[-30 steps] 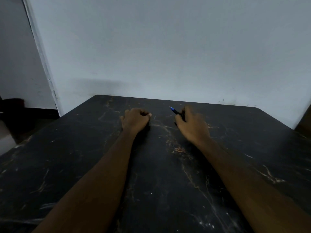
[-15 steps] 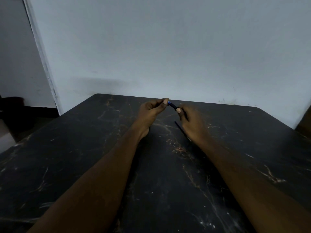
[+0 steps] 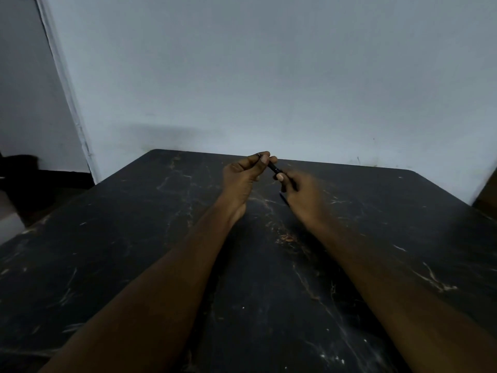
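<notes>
A slim black pen with a dark barrel (image 3: pixel 274 168) is held in the air between both hands, just above the far part of a black marble-patterned table with pale veins (image 3: pixel 129 238); it slants from upper left down to lower right, and only the short stretch between the hands shows plainly.

The left hand (image 3: pixel 240 179) is raised off the table with its wrist bent upward; its thumb and forefinger pinch the upper end of the pen, and the other fingers are curled in beside them; whether they touch the barrel too, I cannot tell.

The right hand (image 3: pixel 302 196) sits just beside the left, a little nearer and lower; its thumb presses on the barrel and its fingers curl round the lower part; the hand is somewhat blurred, so the exact lie of each finger is unclear; a thin dark line shows under it, either the rest of the pen or its shadow.

Both bare forearms reach across the tabletop; behind the table stands a plain pale grey-blue wall (image 3: pixel 269 76); a white door frame (image 3: pixel 67 90) runs down at the left.
</notes>
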